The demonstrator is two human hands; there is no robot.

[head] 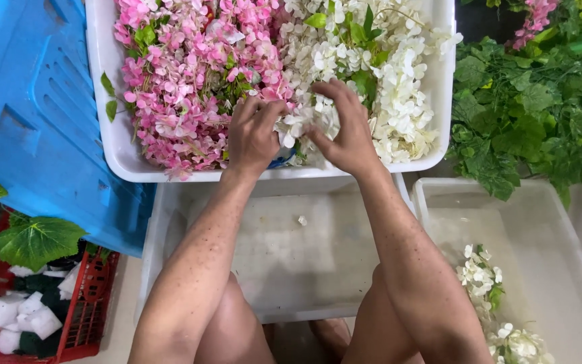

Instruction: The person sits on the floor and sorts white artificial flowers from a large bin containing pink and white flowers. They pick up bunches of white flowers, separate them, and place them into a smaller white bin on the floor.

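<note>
below hands: the middle tub (284,256) lies open and nearly bare, only a loose petal (302,220) in it; both forearms cross above it.
at hands: left hand (254,135) and right hand (346,128) sit close together in the white flowers (399,87); little gap between them.
left of hands: pink flowers (190,74) fill the flower tub (112,135) to its rim; past it the blue crate (35,114) blocks the way.
right of hands: green leaves (527,114) crowd the side.
lower right: right tub (574,236) mostly free, a white sprig (483,273) along its near wall.
lower left: red basket (89,296) packed with foam blocks (25,313).
</note>
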